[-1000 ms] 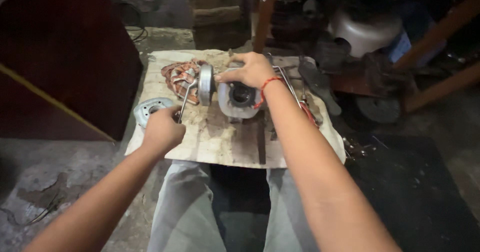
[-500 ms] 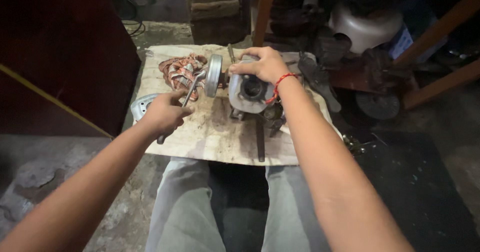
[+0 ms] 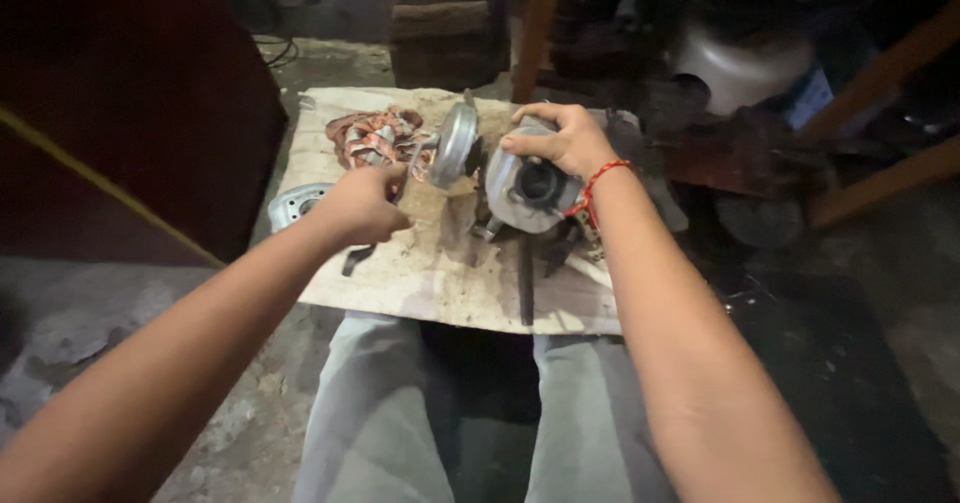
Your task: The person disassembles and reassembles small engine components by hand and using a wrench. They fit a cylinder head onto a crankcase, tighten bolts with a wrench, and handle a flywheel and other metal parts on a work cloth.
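Head view: the left hand (image 3: 362, 206), fingers clenched on a thin metal tool, has shifted in beside the round grey motor housing (image 3: 527, 188), which the right hand (image 3: 562, 141) is still grasping, mid-board (image 3: 420, 283).

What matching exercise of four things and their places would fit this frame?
Things:
1. left hand
2. right hand
3. copper wire bundle
4. metal cover

Places:
A. at the board's left edge, partly off it
B. resting on top of the grey motor housing
C. at the board's far left, beyond the left hand
D. closed around a thin tool beside the round metal disc

Pairs: 1-D, 2-B, 3-C, 4-A
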